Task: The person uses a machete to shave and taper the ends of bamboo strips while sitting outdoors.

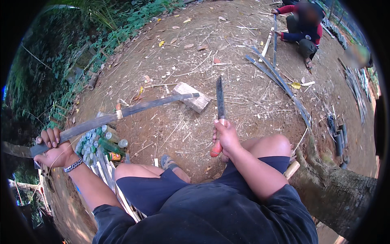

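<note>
My left hand (59,152) is closed round a long dark bamboo strip (148,106), out at the left, with a braided band on the wrist. The strip slants up to the right, and its far end lies over a pale wooden block (192,96) on the ground. A pale joint shows partway along it. In front of my right knee, my right hand (227,137) grips a machete (220,99) by its reddish handle. The dark blade points away from me, to the right of the block and apart from the strip.
Bottles (99,140) are heaped beside my left knee, near pale split sticks (106,173). Dark strips (280,83) lie at the right, before a crouching person (302,30) holding another strip. A thick trunk (333,191) lies at my right. Shavings litter the dirt; green plants (118,24) edge the left.
</note>
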Action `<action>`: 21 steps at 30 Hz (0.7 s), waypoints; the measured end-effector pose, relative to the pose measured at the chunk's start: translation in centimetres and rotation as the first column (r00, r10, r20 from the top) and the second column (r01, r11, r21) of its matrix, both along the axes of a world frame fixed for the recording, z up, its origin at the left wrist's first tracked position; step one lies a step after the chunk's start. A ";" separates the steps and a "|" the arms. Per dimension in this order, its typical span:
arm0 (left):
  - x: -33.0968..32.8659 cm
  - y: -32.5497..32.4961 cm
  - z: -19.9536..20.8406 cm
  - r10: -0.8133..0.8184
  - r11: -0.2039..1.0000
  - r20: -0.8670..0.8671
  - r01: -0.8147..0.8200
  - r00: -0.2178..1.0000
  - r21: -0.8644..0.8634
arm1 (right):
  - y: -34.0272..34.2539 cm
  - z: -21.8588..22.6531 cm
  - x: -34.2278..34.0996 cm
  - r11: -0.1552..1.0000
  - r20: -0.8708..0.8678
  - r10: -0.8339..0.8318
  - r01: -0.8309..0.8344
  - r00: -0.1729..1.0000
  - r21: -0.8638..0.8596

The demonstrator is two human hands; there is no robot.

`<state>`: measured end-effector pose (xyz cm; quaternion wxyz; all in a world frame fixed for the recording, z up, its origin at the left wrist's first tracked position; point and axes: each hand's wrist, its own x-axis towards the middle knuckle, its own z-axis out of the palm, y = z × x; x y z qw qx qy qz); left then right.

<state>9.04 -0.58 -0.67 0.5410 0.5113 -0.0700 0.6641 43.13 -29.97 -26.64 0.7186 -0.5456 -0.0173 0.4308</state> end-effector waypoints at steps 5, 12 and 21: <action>-2.4 -0.5 -1.2 -0.004 1.000 0.014 0.004 1.000 0.020 | 2.2 -2.8 -1.4 0.981 0.260 0.147 -0.108 0.954 -0.161; -2.2 -3.8 -2.9 0.166 0.985 0.075 -0.162 0.983 -0.060 | 5.5 -7.6 -0.1 0.832 0.367 0.518 -0.356 0.773 -0.424; -2.0 -7.5 -4.0 0.229 0.973 0.117 -0.223 0.966 -0.062 | 7.7 -0.9 -8.8 0.744 0.547 0.664 -0.383 0.510 -0.547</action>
